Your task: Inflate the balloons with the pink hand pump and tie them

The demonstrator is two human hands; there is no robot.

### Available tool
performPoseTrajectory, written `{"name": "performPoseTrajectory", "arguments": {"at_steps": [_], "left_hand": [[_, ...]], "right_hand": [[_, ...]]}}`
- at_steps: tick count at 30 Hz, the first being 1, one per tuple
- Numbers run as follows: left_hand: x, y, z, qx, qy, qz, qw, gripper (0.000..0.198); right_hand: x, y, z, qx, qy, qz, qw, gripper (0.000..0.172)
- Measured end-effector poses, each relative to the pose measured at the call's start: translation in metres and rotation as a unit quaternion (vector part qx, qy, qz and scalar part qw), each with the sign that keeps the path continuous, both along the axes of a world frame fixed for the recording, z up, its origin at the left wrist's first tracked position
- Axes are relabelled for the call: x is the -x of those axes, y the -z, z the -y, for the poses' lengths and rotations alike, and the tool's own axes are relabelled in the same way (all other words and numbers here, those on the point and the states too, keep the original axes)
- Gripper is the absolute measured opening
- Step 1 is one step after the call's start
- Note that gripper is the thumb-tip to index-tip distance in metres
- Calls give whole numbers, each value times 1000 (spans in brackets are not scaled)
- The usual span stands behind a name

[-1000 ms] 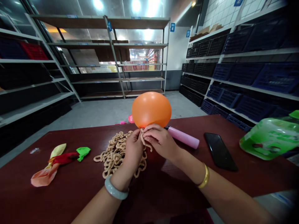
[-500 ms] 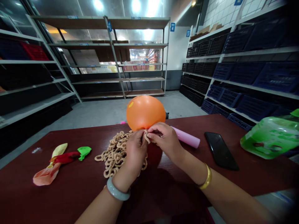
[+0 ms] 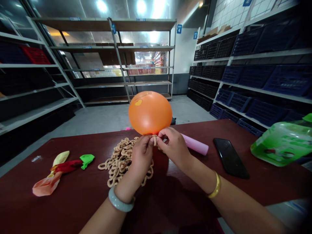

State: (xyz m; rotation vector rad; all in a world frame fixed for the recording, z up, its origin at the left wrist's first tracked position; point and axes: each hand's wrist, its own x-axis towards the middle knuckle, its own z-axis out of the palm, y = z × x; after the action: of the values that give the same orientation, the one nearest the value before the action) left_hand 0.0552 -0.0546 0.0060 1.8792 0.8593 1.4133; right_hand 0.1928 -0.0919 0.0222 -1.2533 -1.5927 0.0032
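While the left hand [image 3: 142, 152] and right hand [image 3: 174, 146] pinch tan cord [image 3: 155, 141], the orange balloon [image 3: 150, 114] bulges, glossy, yellow-marked.

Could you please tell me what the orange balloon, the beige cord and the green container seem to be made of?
Orange balloon: probably latex; smooth, softly shiny, rounded skin.
Beige cord: perhaps textile; matte, bending in loose loops, though the fibre is unclear.
Green container: likely plastic; glossy, partly see-through.

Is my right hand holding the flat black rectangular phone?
No, the flat black phone lies on the reddish-brown table, and the right hand is just below the inflated orange balloon.
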Motion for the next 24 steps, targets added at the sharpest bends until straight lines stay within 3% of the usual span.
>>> {"name": "performPoseTrajectory", "arguments": {"at_steps": [8,16,24], "left_hand": [[2,1,0,4,6,20,1000,12],[3,6,3,85,12,80,993,13],[5,3,10,54,18,64,996,14]], "right_hand": [[-2,-6,6,-11,-23,36,999,9],[3,-2,9,-27,-54,76,995,14],[-1,-2,8,-16,-68,-17,997,8]]}}
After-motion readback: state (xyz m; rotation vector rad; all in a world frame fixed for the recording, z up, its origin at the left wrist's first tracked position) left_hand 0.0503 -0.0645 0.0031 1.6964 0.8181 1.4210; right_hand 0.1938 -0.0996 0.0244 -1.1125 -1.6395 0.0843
